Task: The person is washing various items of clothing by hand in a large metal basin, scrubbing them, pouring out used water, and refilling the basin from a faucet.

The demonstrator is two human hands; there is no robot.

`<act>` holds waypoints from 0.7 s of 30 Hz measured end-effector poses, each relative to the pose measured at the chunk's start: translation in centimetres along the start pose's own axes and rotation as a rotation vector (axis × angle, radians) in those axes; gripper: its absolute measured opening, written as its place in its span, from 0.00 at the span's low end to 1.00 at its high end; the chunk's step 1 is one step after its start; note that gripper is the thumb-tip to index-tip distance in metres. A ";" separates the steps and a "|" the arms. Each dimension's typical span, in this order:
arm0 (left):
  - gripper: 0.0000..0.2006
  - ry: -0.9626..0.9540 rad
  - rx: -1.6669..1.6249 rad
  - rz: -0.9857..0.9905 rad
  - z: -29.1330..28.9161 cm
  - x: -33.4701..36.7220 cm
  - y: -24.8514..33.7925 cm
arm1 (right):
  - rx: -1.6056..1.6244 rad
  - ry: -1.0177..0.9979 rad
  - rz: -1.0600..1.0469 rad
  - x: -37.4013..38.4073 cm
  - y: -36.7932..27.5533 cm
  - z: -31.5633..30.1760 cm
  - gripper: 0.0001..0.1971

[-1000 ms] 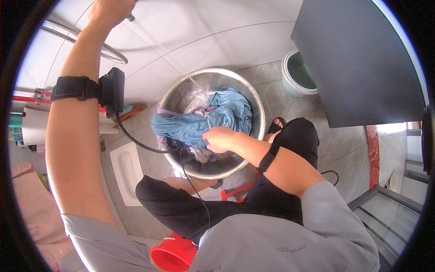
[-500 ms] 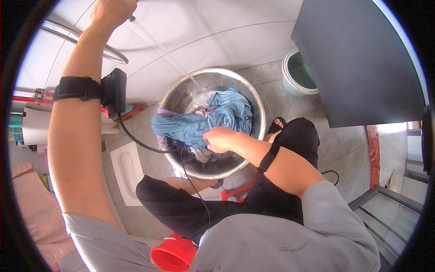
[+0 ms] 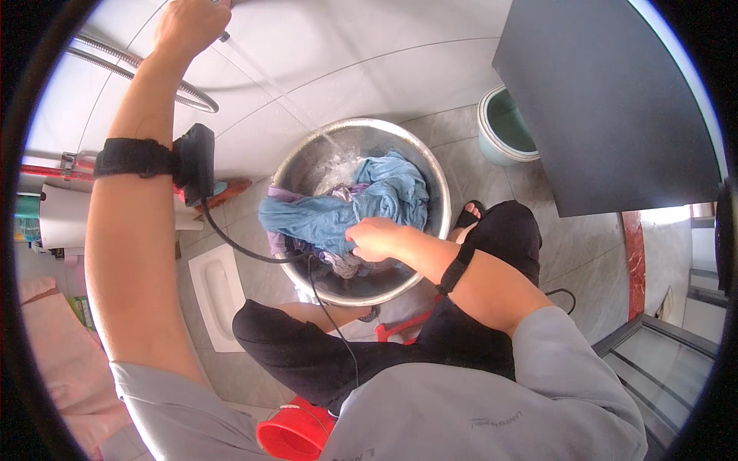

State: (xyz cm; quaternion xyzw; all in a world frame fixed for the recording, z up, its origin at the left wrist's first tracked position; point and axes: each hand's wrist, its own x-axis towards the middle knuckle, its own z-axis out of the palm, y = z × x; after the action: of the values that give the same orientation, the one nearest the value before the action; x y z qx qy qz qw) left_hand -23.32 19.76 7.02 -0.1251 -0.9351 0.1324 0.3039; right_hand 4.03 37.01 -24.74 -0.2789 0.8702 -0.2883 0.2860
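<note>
At the upper left, my left hand is raised to the wall with its fingers closed around a tap, most of which the hand and frame edge hide. A thin stream of water runs from its dark spout down into a round metal basin. Wet blue cloth lies heaped in the basin, over purple fabric and greyish patterned fabric. My right hand is closed on the near edge of the blue cloth; its fingertips are partly hidden.
A pale bucket stands beyond the basin at right, beside a large dark panel. A squat toilet lies left of the basin. Close to my legs are a red bucket and red stool. A cable hangs from my left forearm.
The water splashes whiter and wider where it lands in the basin. My left forearm has shifted very slightly; my right hand stays on the blue cloth.
</note>
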 end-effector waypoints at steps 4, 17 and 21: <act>0.27 -0.194 -0.233 -0.186 -1.4 -0.5 2.2 | 0.002 -0.017 0.028 -0.1 0.6 0.1 0.14; 0.23 -0.010 -0.061 0.052 1.3 1.4 -3.2 | 0.000 -0.004 0.000 0.1 0.5 0.1 0.15; 0.26 -0.079 -0.085 -0.001 0.5 1.6 -3.1 | 0.010 -0.059 0.021 -0.1 0.1 -0.3 0.17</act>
State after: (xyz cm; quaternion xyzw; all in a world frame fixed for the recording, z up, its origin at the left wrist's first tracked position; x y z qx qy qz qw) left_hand -25.35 17.31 8.42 -0.1321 -0.9512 0.0972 0.2614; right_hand 3.86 37.26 -24.61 -0.2767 0.8630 -0.2812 0.3156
